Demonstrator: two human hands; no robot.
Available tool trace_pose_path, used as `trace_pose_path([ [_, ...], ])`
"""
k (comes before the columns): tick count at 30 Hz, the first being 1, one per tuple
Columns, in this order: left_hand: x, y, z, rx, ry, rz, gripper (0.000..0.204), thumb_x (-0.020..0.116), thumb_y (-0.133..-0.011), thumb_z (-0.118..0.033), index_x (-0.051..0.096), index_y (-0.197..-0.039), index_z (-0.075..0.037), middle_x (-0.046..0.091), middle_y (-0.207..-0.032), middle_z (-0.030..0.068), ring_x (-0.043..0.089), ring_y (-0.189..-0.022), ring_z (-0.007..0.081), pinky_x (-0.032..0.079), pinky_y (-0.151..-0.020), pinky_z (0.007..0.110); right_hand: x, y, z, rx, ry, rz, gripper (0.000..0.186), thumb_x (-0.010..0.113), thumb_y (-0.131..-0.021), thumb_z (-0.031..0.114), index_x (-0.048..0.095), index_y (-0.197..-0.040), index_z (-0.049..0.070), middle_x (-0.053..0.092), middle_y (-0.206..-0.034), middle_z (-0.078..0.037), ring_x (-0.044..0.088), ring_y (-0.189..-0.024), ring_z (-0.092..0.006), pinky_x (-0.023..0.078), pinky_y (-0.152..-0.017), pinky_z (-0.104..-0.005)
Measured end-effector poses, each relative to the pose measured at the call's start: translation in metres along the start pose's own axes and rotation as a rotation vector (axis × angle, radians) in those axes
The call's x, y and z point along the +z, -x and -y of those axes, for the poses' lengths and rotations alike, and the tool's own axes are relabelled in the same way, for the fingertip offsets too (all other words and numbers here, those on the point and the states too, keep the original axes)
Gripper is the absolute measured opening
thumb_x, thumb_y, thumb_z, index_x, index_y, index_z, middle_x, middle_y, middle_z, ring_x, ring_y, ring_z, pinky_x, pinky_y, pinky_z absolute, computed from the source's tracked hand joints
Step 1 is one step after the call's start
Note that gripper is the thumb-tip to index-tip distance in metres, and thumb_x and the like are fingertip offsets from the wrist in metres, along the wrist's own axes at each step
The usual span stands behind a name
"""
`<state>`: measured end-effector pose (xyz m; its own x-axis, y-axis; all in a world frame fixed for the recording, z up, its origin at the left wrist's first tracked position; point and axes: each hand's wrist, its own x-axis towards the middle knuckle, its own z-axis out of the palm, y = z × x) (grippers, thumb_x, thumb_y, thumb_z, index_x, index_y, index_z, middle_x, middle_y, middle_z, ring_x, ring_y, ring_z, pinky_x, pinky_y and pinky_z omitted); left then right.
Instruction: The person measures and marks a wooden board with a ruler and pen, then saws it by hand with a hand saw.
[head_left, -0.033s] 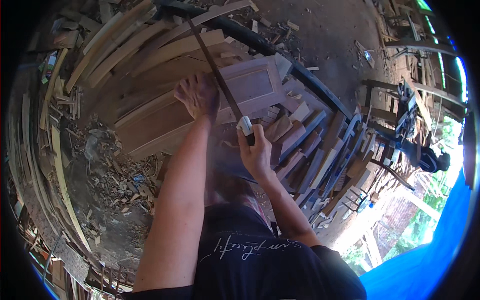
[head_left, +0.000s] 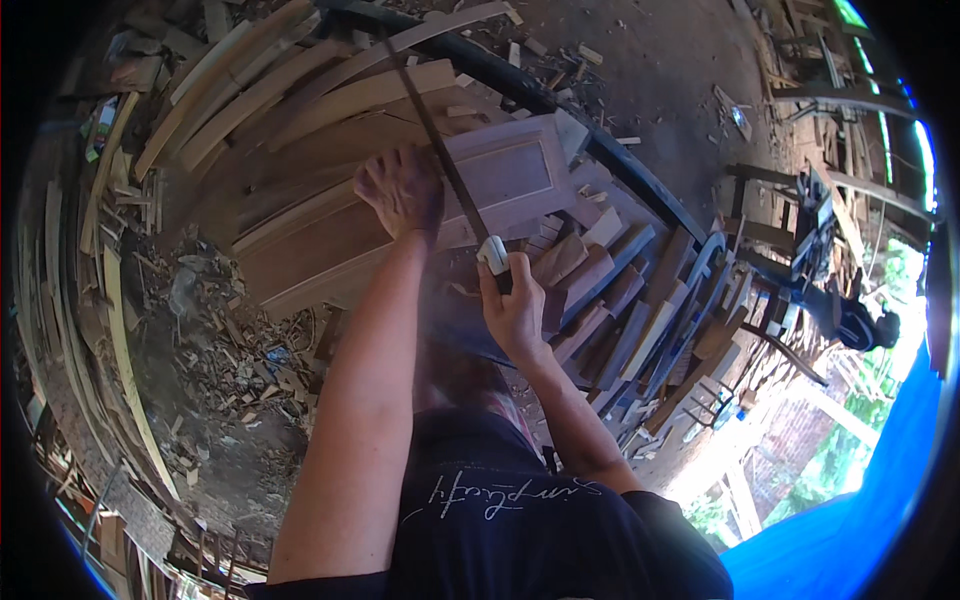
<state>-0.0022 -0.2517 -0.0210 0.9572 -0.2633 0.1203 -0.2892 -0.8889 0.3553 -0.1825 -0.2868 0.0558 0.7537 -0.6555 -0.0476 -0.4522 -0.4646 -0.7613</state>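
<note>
A handsaw (head_left: 441, 147) with a long dark blade and a pale-and-black handle is held in my right hand (head_left: 517, 314), its fingers wrapped round the handle. The blade points away and slightly left, across a brown wooden panel (head_left: 500, 175) with raised frame moulding. My left hand (head_left: 402, 195) rests on this panel just left of the blade, thumb and fingers apart, holding nothing. Whether the teeth are cutting into the wood cannot be made out. The panel lies at a slant, its right end higher in view.
Several curved boards (head_left: 250, 100) lie beyond the panel at the left. Stacked wood blocks (head_left: 600, 290) stand at the right. A dark beam (head_left: 630, 165) runs diagonally behind. Wood scraps (head_left: 260, 370) litter the floor at left. A blue sheet (head_left: 850, 530) hangs at the lower right.
The whole view has shifted very slightly. My hands, the saw and the panel keep nearly the same positions relative to each other.
</note>
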Motion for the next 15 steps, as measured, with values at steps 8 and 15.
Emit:
trace_pose_path([
  [8, -0.006, -0.006, -0.007, -0.05, 0.062, 0.074, 0.02, 0.05, -0.089, -0.019, 0.064, -0.1, -0.011, 0.063, -0.104, 0.0071, 0.05, -0.111, 0.0255, 0.025, -0.104, 0.046, 0.029, -0.006, -0.027, -0.133, 0.021, -0.025, 0.026, 0.067, -0.086, 0.007, 0.045, -0.098, 0.002, 0.058, -0.083, -0.025, 0.058, -0.075, -0.0488, 0.048, -0.063, -0.05],
  [15, -0.005, -0.005, -0.002, -0.054, 0.018, 0.097, 0.02, 0.05, -0.09, -0.02, 0.065, -0.1, -0.012, 0.063, -0.108, 0.0078, 0.05, -0.113, 0.0254, 0.025, -0.105, 0.046, 0.003, 0.038, -0.018, 0.018, 0.075, 0.044, 0.023, 0.066, -0.089, 0.01, 0.049, -0.101, 0.002, 0.061, -0.084, -0.025, 0.062, -0.077, -0.0467, 0.05, -0.062, -0.0493],
])
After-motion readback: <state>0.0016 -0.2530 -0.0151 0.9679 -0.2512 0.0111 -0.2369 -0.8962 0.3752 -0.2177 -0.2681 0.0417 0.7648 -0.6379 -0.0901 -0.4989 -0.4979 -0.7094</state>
